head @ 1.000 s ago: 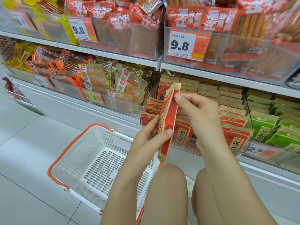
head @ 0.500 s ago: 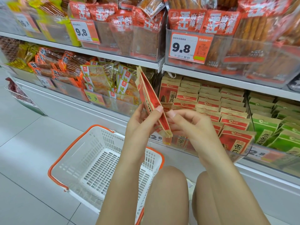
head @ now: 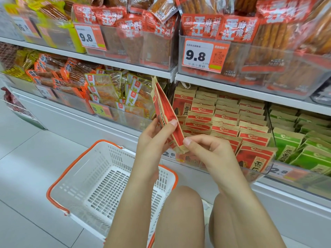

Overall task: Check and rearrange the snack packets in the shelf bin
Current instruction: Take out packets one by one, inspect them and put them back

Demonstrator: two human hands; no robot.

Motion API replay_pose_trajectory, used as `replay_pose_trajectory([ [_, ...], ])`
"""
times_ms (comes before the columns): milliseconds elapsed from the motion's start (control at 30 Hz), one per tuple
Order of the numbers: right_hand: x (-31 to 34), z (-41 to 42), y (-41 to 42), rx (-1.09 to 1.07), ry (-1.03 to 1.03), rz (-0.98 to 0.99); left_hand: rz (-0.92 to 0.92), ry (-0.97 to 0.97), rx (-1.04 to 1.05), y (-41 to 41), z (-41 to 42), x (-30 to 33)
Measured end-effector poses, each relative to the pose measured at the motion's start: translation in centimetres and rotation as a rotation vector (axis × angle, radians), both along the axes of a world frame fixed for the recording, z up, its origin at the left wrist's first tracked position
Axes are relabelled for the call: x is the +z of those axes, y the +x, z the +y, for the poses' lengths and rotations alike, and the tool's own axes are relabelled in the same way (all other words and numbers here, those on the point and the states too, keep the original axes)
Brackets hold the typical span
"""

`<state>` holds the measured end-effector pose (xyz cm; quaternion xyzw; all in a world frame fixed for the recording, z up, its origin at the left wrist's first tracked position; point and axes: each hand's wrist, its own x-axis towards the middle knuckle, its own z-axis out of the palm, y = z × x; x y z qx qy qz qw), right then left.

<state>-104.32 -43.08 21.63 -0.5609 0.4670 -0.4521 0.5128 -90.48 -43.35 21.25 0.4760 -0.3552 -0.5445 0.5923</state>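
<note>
left hand [head: 154, 133] pinches red snack packets [head: 165, 113] mid-stack, held edge-on before the shelf bin [head: 258, 173]; right hand [head: 206, 149] pinches the lower corner, likely squaring them for restocking.

Basket [head: 100, 169] on floor [head: 26, 158], left of shelf bin [head: 286, 178]

A: How many baskets [head: 100, 178] does the floor hold?
B: One. Two hands [head: 152, 138] hold one packet [head: 163, 111].
A: And price tags reading 9.8 [head: 92, 37]?
B: Two show. The shelved red packets [head: 225, 120] and green packets [head: 293, 145] overlap too much to count.
</note>
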Motion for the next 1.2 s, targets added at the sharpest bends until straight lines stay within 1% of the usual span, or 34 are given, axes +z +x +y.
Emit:
replay_pose_trajectory([
  [67,0.0,0.2,0.1,0.005,-0.014,0.006,0.065,0.037,-0.014,0.1,0.1,-0.3],
  [100,-0.1,0.2,0.1,-0.002,-0.017,0.001,0.133,0.061,-0.034,0.2,0.1,-0.4],
  [200,-0.1,0.0,0.0,-0.067,0.024,-0.029,0.422,0.118,-0.127,0.6,0.5,-0.7],
  [267,-0.3,-0.5,-0.1,-0.077,0.088,0.004,0.575,0.134,-0.172,0.8,0.7,-1.0],
  [333,-0.5,-0.8,-0.2,-0.069,0.140,0.016,0.634,0.136,-0.194,0.9,1.1,-1.5],
  [433,-0.4,-0.7,-0.1,-0.040,0.192,-0.045,0.557,0.146,-0.217,0.8,1.5,-2.2],
  [533,-0.3,-0.6,-0.3,-0.055,0.232,-0.110,0.484,0.150,-0.230,0.8,1.8,-2.5],
  [600,-0.2,-0.5,-0.5,-0.072,0.228,-0.142,0.409,0.130,-0.195,1.0,1.8,-2.6],
  [733,-0.2,-0.6,-0.7,-0.076,0.199,-0.129,0.287,0.107,-0.110,1.1,1.7,-2.6],
  [867,-0.3,-0.5,-0.5,-0.067,0.169,-0.165,0.169,0.065,-0.122,1.3,1.9,-2.4],
  [1067,0.0,-0.5,-0.6,-0.100,0.170,-0.158,0.107,0.051,-0.137,1.3,2.1,-1.9],
  [1200,-0.3,-0.5,-0.4,-0.146,0.135,-0.157,0.071,0.053,-0.137,1.3,2.1,-2.0],
])
